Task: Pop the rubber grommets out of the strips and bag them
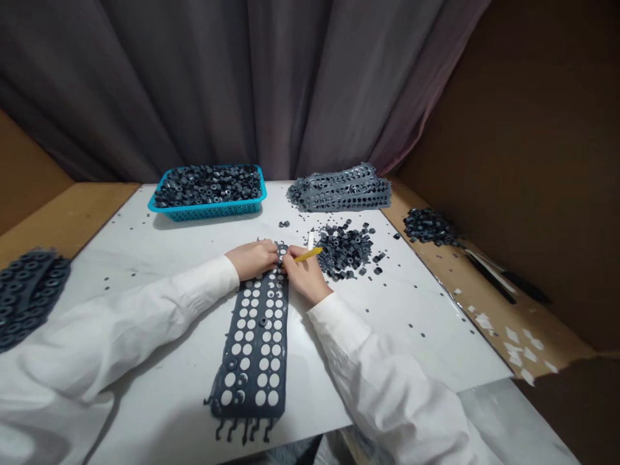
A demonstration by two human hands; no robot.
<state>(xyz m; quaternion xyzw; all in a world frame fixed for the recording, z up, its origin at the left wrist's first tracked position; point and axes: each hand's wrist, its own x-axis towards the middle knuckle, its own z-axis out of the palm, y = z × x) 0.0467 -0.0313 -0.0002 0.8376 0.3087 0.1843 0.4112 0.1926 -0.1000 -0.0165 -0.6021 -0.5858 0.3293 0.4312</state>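
A long black rubber sheet (256,336) with rows of round holes lies lengthwise before me, white showing through the holes. My left hand (254,258) is closed on its far end, fingers bent and fingertips partly hidden. My right hand (305,274) grips a slim yellow pen-like tool (309,255), its tip hidden among the fingers close to the sheet's far end. A few small black rings (232,363) rest on the sheet. Right of my right hand is a pile of small black rubber pieces (346,248), with a white stick-like object (310,239) at its left edge.
A blue basket (208,210) full of black rings stands at the back. Stacked perforated sheets (341,188) lie at back right, ringed black sheets (31,294) at far left. On the right are more black pieces (429,226), dark pen-like tools (491,278) and white scraps (520,349).
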